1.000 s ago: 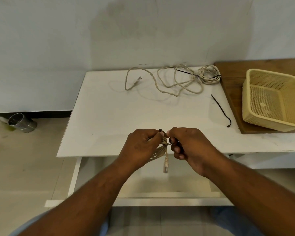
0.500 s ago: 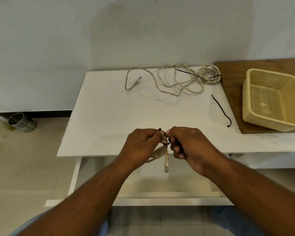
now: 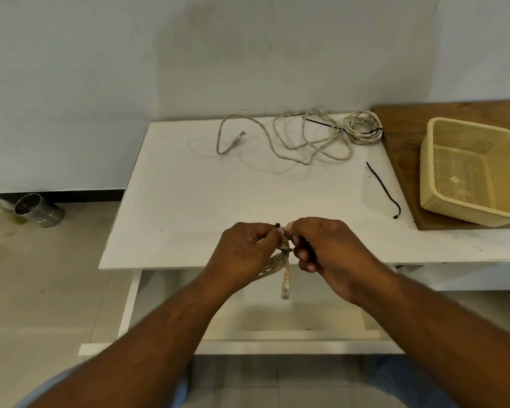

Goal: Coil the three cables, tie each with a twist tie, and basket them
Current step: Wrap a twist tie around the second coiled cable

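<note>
Head view: left hand (image 3: 245,248) is gripping coiled cable (image 3: 277,262) over tabletop's (image 3: 189,201) near edge; right hand's (image 3: 327,248) grip is pinching twist tie (image 3: 278,224). Loose cables (image 3: 306,136) are lying at far edge, spare tie (image 3: 383,187) near basket (image 3: 468,172).

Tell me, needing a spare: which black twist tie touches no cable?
The twist tie lying alone beside the wooden board; another crosses the tangled cables, a third sits on the held coil.
</note>
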